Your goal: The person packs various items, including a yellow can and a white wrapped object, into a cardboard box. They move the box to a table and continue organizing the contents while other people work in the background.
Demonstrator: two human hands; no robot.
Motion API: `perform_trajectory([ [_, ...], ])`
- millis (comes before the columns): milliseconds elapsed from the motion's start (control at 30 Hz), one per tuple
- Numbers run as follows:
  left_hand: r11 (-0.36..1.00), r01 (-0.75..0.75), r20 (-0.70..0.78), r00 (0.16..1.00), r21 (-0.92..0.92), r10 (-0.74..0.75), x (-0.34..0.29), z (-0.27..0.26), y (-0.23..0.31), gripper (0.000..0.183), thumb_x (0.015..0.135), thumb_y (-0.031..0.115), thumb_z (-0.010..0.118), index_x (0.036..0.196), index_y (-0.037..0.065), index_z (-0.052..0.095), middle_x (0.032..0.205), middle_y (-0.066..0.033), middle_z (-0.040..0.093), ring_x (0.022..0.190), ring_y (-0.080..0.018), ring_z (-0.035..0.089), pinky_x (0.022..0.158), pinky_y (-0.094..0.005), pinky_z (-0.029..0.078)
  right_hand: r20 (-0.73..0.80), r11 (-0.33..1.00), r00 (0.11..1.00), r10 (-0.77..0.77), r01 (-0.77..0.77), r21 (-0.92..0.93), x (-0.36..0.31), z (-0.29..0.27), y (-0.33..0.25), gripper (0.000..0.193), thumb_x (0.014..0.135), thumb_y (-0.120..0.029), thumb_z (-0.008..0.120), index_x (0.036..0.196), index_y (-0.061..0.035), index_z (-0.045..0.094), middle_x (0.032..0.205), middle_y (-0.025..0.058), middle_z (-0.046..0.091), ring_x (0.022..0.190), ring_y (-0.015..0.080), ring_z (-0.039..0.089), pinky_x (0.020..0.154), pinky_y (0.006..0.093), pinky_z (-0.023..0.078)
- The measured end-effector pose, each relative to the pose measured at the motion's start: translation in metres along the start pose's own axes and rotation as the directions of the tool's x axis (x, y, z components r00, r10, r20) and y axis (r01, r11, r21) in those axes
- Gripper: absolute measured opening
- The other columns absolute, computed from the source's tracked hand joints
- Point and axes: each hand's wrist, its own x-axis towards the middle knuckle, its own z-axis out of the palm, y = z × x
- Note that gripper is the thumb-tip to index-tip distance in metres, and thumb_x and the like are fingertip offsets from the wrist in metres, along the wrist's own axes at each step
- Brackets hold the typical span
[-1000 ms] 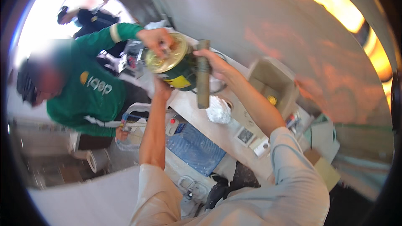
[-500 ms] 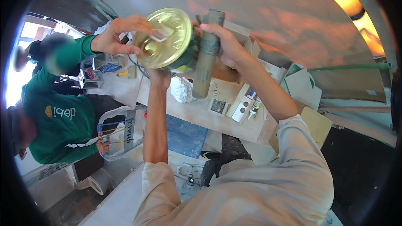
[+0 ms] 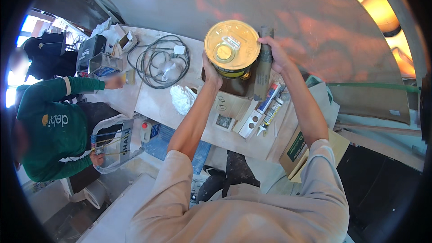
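A metal can [image 3: 238,33] with a round gold lid, screw cap and folded handle is held above an opened cardboard box [image 3: 227,101] on the table. My left hand [image 3: 212,74] is closed around the can's near left side, its fingers partly hidden. My right hand [image 3: 275,55] grips a grey-green roll [image 3: 264,69] that stands against the can's right side. The thumb reaches over the roll toward the lid, and the other fingers are mostly hidden. At the left, a co-worker's hand [image 3: 113,82] is by a yellow-handled brush [image 3: 129,77].
A coiled dark cable [image 3: 146,65] and crumpled white paper [image 3: 183,99] lie on the table [image 3: 153,101]. Sealant tubes [image 3: 271,110] are right of the box. A co-worker in green [image 3: 58,128] has the other hand on a plastic-lined bucket [image 3: 110,146]. Panels [image 3: 369,96] lean at the right.
The can has moved right and away from the co-worker, whose hand has left its lid and gone back to the table. My hands and the roll have shifted right with it.
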Motion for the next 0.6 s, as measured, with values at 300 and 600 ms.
perform_trajectory([
  [300,0.912,-0.009,0.135,0.988,-0.411,0.071,0.071,-0.057,-0.065,0.054,0.095,0.037,0.022,0.130,0.004,0.045,0.127,-0.0143,0.051,0.115,-0.0294,0.052,0.096,-0.0423,0.046,0.065,0.937,0.993,0.099,-0.071,-0.342,0.064,-0.029,0.015,0.052,0.074,-0.015,0.061,0.123,-0.0010,0.051,0.106,0.0094,0.058,0.092,0.0162,0.058,0.082,0.0307,0.048],
  [600,0.874,-0.017,-0.021,1.000,-0.486,0.008,0.091,-0.074,-0.079,0.059,0.094,0.035,0.015,0.136,0.001,0.038,0.137,-0.0175,0.042,0.124,-0.0341,0.043,0.104,-0.0474,0.038,0.068,0.890,0.988,0.139,-0.094,-0.446,0.084,-0.030,0.016,0.061,0.071,-0.018,0.062,0.127,0.0018,0.049,0.103,0.0106,0.060,0.090,0.0165,0.059,0.080,0.0309,0.048],
])
